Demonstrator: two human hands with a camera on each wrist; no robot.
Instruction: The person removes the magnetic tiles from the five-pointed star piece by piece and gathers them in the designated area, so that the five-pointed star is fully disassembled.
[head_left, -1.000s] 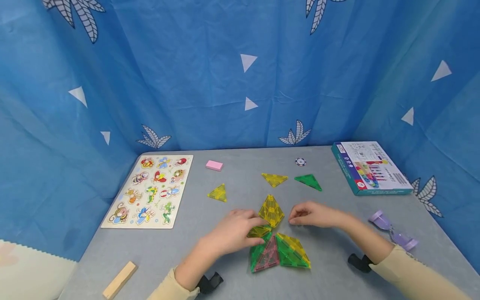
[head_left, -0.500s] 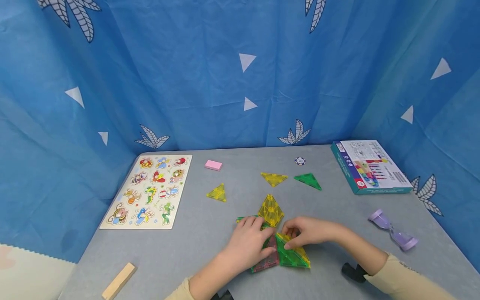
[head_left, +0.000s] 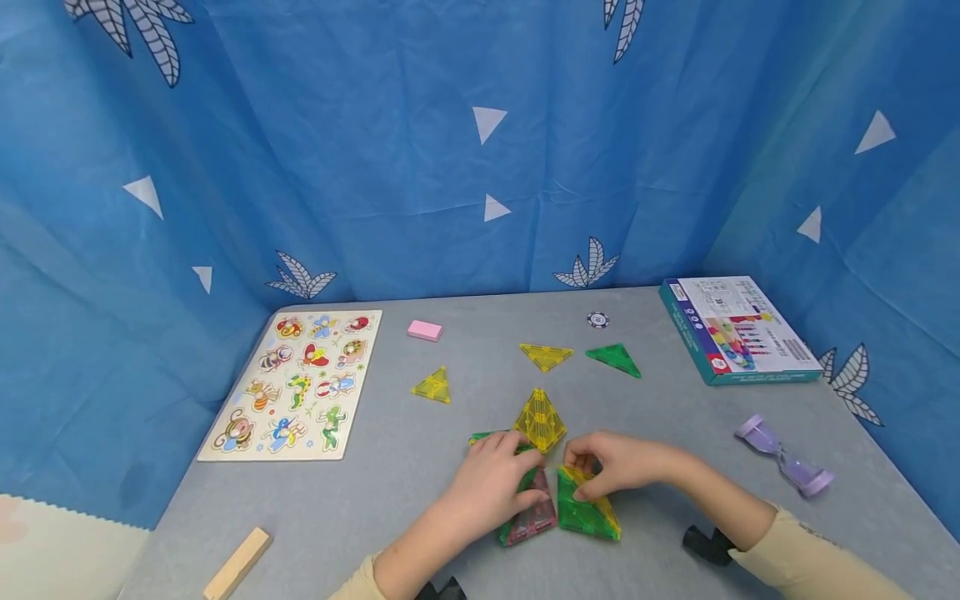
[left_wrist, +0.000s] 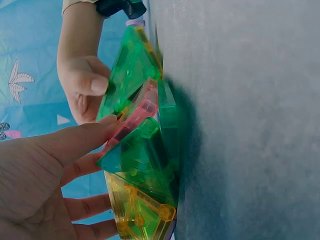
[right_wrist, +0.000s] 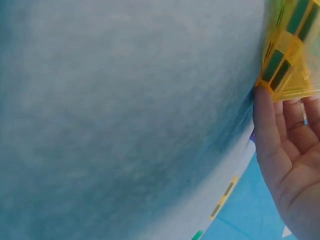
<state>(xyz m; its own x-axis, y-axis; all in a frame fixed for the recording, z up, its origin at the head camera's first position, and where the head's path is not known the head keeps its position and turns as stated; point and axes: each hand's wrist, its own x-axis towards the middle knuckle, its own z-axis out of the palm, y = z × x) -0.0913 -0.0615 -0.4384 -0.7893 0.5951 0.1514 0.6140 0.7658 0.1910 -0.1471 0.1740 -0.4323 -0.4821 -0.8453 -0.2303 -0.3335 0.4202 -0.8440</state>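
Translucent magnetic tiles are built up in the middle of the table. My left hand (head_left: 489, 479) grips the left cluster, which has a red tile (head_left: 537, 518), green tiles (left_wrist: 145, 160) and a yellow tile (left_wrist: 137, 207). Its thumb lies against the red tile's edge in the left wrist view, with the other fingers on the far side. My right hand (head_left: 624, 460) pinches a green-and-yellow tile pyramid (head_left: 591, 520), thumb on the green face and fingers at the yellow side. Behind both hands stands a yellow tile pyramid (head_left: 540, 422). My fingers partly hide the left cluster.
Loose triangular tiles lie farther back: two yellow ones, left (head_left: 432, 386) and middle (head_left: 547, 357), and a green one (head_left: 615, 359). Around them are a pink block (head_left: 425, 331), a chip (head_left: 597, 320), an insect puzzle board (head_left: 292, 387), a wooden block (head_left: 237, 564), a box (head_left: 738, 332) and an hourglass (head_left: 783, 456).
My left hand has shifted right over the left cluster. My right hand has come left and taken hold of the green-and-yellow pyramid, and a narrow gap now shows between it and the red tile.
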